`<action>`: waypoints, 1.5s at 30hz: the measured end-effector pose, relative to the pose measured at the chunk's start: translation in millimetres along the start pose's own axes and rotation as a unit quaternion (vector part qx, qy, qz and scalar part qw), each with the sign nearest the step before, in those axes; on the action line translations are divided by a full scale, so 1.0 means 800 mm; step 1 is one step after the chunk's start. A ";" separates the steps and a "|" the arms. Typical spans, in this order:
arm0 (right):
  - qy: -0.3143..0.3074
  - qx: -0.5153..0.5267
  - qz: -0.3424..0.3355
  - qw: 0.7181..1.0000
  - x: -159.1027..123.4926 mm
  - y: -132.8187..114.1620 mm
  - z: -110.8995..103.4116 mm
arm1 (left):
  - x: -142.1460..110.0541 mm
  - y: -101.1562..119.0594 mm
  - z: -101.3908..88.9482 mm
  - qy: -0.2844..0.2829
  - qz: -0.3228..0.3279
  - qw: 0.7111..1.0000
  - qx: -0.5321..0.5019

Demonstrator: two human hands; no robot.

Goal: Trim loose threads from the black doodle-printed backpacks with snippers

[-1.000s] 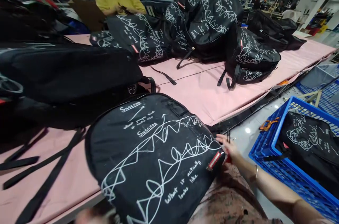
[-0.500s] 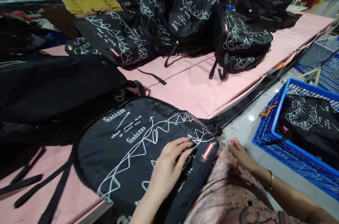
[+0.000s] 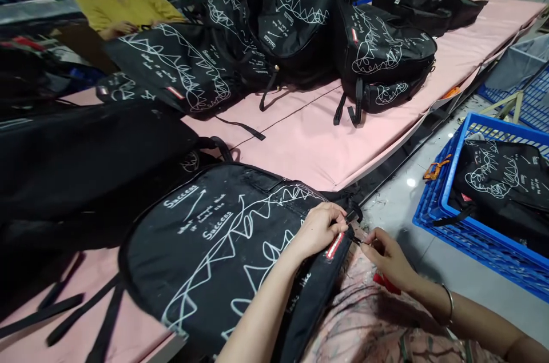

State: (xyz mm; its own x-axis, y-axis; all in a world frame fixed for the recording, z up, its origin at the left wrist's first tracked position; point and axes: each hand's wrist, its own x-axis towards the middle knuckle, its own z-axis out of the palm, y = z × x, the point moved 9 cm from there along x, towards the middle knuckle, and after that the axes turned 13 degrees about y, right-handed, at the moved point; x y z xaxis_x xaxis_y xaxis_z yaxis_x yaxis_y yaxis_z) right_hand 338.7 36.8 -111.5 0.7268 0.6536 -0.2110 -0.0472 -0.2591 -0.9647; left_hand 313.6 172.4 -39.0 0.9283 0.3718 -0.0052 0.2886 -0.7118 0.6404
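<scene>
A black backpack (image 3: 231, 260) printed with white zigzag lines and the word "Success" lies flat before me, overhanging the table's near edge. My left hand (image 3: 322, 230) is closed on the backpack's right edge, its fingertips pinching dark material just above a red-and-white label (image 3: 335, 245). Close by on the right, my right hand (image 3: 389, 257) is closed too. A small dark pointed tip sticks out past its thumb and finger, touching or almost touching that edge. Something red shows under this palm; together they look like thread snips, mostly hidden by the hand.
More printed black backpacks (image 3: 295, 37) stand along the pink table (image 3: 300, 146). A large black bag (image 3: 86, 174) is at left. On the floor at right, a blue crate (image 3: 450, 180) holds another backpack. Across the table is a person in a yellow top (image 3: 128, 6).
My left hand has moved right and up, from resting on the backpack's front to pinching its edge. My right hand has come closer, its dark tip now showing at that edge.
</scene>
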 end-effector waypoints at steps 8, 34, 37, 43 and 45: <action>0.006 -0.104 -0.072 0.992 0.012 -0.020 0.007 | 0.000 0.000 -0.002 0.026 -0.004 0.999 -0.028; -0.027 -0.208 -0.390 0.897 -0.045 -0.052 0.021 | -0.145 0.032 -0.050 0.324 0.142 0.922 0.160; -0.019 -0.233 -0.396 0.888 -0.045 -0.054 0.029 | -0.146 0.038 -0.054 0.357 0.141 0.912 0.144; -0.013 -0.265 -0.378 0.887 -0.047 -0.065 0.050 | -0.154 0.044 -0.056 0.380 0.164 0.898 0.151; -0.026 -0.269 -0.367 0.890 -0.047 -0.064 0.056 | -0.157 0.042 -0.057 0.378 0.166 0.896 0.166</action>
State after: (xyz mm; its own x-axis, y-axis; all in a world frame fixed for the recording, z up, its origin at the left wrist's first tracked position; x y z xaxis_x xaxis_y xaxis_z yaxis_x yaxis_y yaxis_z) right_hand 283.3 57.4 -61.4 0.3941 0.8154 0.4240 0.7715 -0.0428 -0.6347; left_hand 196.2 128.9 18.5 0.5885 0.3150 0.7447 0.1970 -0.9491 0.2458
